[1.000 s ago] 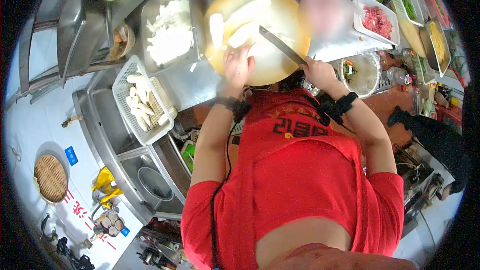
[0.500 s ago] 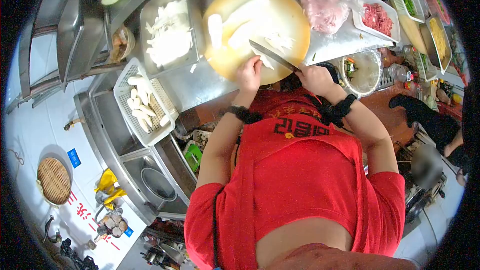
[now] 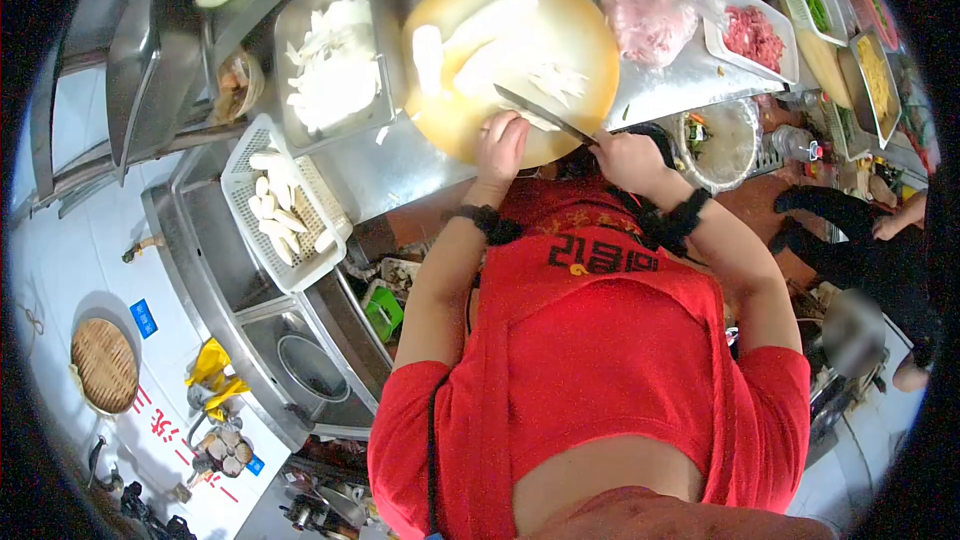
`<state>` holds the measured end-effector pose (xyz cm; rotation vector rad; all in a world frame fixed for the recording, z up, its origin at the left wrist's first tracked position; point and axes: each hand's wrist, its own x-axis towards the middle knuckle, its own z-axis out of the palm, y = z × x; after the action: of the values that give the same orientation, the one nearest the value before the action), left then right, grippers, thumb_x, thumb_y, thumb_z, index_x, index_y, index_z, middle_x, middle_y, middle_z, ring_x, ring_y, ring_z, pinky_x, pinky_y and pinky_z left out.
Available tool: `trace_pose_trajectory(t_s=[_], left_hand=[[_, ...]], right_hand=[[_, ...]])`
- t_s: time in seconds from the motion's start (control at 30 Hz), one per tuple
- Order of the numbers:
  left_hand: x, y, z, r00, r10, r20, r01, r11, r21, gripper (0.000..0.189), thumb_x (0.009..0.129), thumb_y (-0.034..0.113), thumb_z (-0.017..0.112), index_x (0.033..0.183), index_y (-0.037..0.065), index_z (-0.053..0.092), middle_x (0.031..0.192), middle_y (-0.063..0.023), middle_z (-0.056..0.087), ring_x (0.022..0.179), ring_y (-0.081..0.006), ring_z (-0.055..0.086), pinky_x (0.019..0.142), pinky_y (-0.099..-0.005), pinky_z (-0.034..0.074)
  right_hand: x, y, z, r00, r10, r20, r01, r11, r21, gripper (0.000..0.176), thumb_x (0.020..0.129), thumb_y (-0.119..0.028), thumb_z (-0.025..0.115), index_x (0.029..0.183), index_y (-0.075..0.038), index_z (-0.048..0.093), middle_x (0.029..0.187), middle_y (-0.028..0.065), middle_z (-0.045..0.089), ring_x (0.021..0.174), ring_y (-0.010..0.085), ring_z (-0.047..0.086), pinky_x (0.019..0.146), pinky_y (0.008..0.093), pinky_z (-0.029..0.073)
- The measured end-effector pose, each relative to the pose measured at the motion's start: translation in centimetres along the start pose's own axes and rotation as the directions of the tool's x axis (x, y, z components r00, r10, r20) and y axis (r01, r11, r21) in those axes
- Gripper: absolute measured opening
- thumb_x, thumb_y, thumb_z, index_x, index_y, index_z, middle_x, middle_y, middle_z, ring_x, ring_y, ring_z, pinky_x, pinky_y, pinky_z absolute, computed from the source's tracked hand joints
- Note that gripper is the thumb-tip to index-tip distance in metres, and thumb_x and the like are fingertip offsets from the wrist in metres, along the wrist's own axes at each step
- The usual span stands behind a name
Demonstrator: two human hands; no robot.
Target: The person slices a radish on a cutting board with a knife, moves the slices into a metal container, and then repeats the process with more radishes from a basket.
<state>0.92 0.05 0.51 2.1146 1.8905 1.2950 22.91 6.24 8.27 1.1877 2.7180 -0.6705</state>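
A round yellow cutting board (image 3: 455,120) lies on the steel counter with long pale vegetable pieces (image 3: 490,25) and cut strips (image 3: 560,80) on it. My right hand (image 3: 625,158) grips the handle of a cleaver (image 3: 540,113), its blade lying across the board's near edge. My left hand (image 3: 500,145) presses down on a white vegetable slice (image 3: 535,122) right beside the blade, fingers curled.
A steel tray of white slices (image 3: 330,65) and a white basket of peeled pieces (image 3: 280,205) sit left of the board. A bag of pink meat (image 3: 645,5), a tray of minced meat (image 3: 752,35) and a steel bowl (image 3: 720,145) lie right. Another person (image 3: 870,250) stands at right.
My left hand moved from the board's middle to its near edge beside the blade. The cleaver came lower and closer to me. More cut strips lie on the board.
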Motion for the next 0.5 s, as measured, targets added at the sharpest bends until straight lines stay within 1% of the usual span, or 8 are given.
trace_pose_trajectory(t_s=[0.03, 0.07, 0.13, 0.17, 0.23, 0.33, 0.43, 0.5], left_hand=[[-0.2, 0.0, 0.1, 1.000, 0.004, 0.003, -0.004, 1.000, -0.004, 0.013, 0.072, 0.005, 0.069, 0.084, 0.006, 0.062, 0.093, -0.0079, 0.057, 0.084, -0.0274, 0.055, 0.075, -0.0362, 0.044], [-0.2, -0.1, 0.2, 1.000, -0.006, 0.008, 0.007, 1.000, -0.009, 0.011, 0.074, 0.005, 0.068, 0.083, 0.005, 0.062, 0.092, -0.0086, 0.058, 0.085, -0.0282, 0.056, 0.076, -0.0370, 0.045], [-0.2, 0.0, 0.1, 1.000, -0.020, 0.015, 0.020, 1.000, -0.013, 0.010, 0.075, 0.006, 0.067, 0.083, 0.003, 0.062, 0.091, -0.0093, 0.059, 0.086, -0.0289, 0.056, 0.077, -0.0379, 0.045], [-0.2, 0.0, 0.0, 0.999, -0.025, 0.023, 0.026, 1.000, -0.014, 0.009, 0.075, 0.006, 0.067, 0.083, 0.003, 0.062, 0.091, -0.0095, 0.059, 0.086, -0.0292, 0.056, 0.077, -0.0379, 0.045], [-0.2, 0.0, 0.1, 0.999, -0.038, 0.028, 0.038, 0.999, -0.015, 0.009, 0.075, 0.006, 0.066, 0.083, 0.003, 0.062, 0.091, -0.0097, 0.059, 0.087, -0.0295, 0.056, 0.077, -0.0379, 0.045], [-0.7, 0.2, 0.3, 0.998, -0.060, 0.025, 0.060, 0.998, -0.004, 0.010, 0.076, 0.005, 0.066, 0.084, 0.003, 0.062, 0.092, -0.0102, 0.058, 0.087, -0.0297, 0.056, 0.077, -0.0375, 0.045], [0.1, 0.1, 0.2, 1.000, -0.022, 0.008, 0.022, 1.000, -0.015, 0.010, 0.076, 0.005, 0.066, 0.085, 0.003, 0.062, 0.092, -0.0107, 0.058, 0.086, -0.0303, 0.056, 0.077, -0.0379, 0.044], [-0.1, 0.2, 0.0, 1.000, 0.014, -0.010, -0.014, 1.000, 0.020, 0.012, 0.074, 0.002, 0.066, 0.085, 0.003, 0.061, 0.093, -0.0095, 0.057, 0.084, -0.0288, 0.055, 0.073, -0.0371, 0.045]], right_hand=[[0.2, 0.0, 0.5, 0.999, 0.037, 0.032, -0.037, 0.999, -0.022, 0.025, 0.088, -0.025, 0.049, 0.094, -0.002, 0.056, 0.065, 0.0177, 0.062, 0.060, 0.0340, 0.062, 0.053, 0.0453, 0.050], [0.3, 0.4, 0.6, 0.999, 0.041, 0.026, -0.040, 0.999, -0.024, 0.025, 0.088, -0.025, 0.049, 0.094, -0.002, 0.056, 0.065, 0.0177, 0.062, 0.060, 0.0340, 0.062, 0.053, 0.0453, 0.050], [0.4, 0.3, -0.3, 0.999, -0.014, 0.035, 0.017, 0.997, -0.081, 0.024, 0.087, -0.024, 0.049, 0.093, -0.002, 0.055, 0.065, 0.0176, 0.062, 0.059, 0.0338, 0.062, 0.052, 0.0449, 0.050], [0.1, 0.2, -0.9, 0.999, -0.014, 0.035, 0.017, 0.997, -0.079, 0.024, 0.087, -0.024, 0.049, 0.093, -0.002, 0.055, 0.065, 0.0176, 0.062, 0.059, 0.0338, 0.062, 0.052, 0.0449, 0.050], [-0.7, -0.2, -2.5, 1.000, -0.012, 0.010, 0.012, 1.000, 0.012, 0.023, 0.087, -0.024, 0.049, 0.091, -0.002, 0.054, 0.064, 0.0176, 0.062, 0.057, 0.0339, 0.062, 0.050, 0.0444, 0.049], [-0.4, 0.0, -0.8, 0.999, -0.016, 0.027, 0.016, 1.000, 0.000, 0.025, 0.089, -0.026, 0.047, 0.093, -0.002, 0.054, 0.065, 0.0176, 0.062, 0.059, 0.0340, 0.062, 0.052, 0.0447, 0.050], [0.6, -0.2, 0.1, 0.999, 0.012, 0.046, -0.010, 0.999, -0.043, 0.026, 0.090, -0.026, 0.046, 0.095, -0.002, 0.055, 0.066, 0.0170, 0.063, 0.059, 0.0339, 0.063, 0.053, 0.0450, 0.050], [0.3, 0.2, -0.5, 0.998, -0.006, 0.067, 0.009, 0.999, -0.040, 0.027, 0.090, -0.026, 0.045, 0.094, -0.002, 0.054, 0.066, 0.0172, 0.062, 0.059, 0.0340, 0.063, 0.052, 0.0449, 0.050]])
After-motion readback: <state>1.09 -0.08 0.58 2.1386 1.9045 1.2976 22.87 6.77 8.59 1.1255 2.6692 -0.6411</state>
